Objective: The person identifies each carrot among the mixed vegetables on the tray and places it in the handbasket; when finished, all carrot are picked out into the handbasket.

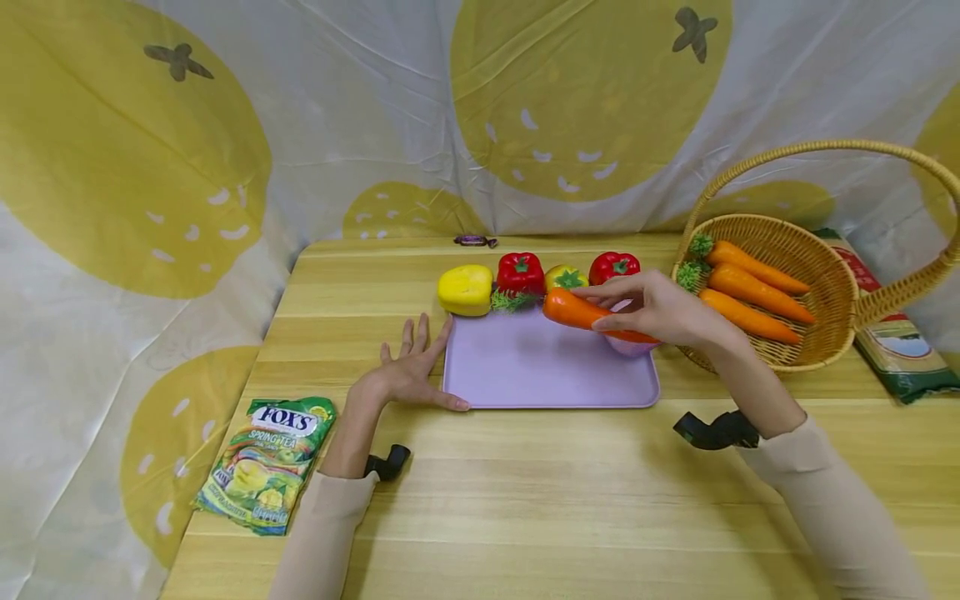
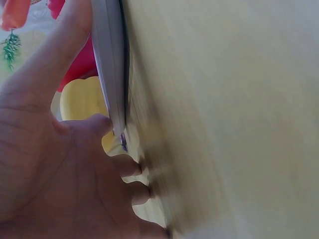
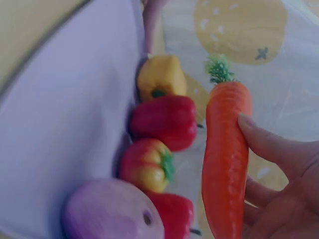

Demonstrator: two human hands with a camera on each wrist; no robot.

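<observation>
My right hand (image 1: pixel 660 308) pinches an orange carrot (image 1: pixel 573 309) between thumb and fingers and holds it above the right half of a lilac tray (image 1: pixel 540 367). The carrot's green top (image 3: pixel 219 69) points left in the head view. Partly hidden under that hand, a round pink-purple thing (image 3: pixel 109 209) sits on the tray. Spread fingers mark my left hand (image 1: pixel 405 375), which touches the tray's left edge with thumb and forefinger. Along the tray's back edge stand a yellow bell pepper (image 1: pixel 465 290), a red bell pepper (image 1: pixel 520 273), a red-yellow pepper (image 3: pixel 147 164) and another red pepper (image 1: pixel 613 267).
A wicker basket (image 1: pixel 840 342) with a tall handle stands at the right, holding several carrots (image 1: pixel 757 283). Behind it lies a long packet (image 1: pixel 911 354). A green Fox's sweets bag (image 1: pixel 266 467) lies at the left. One wrapped sweet (image 1: pixel 475 241) is near the back edge.
</observation>
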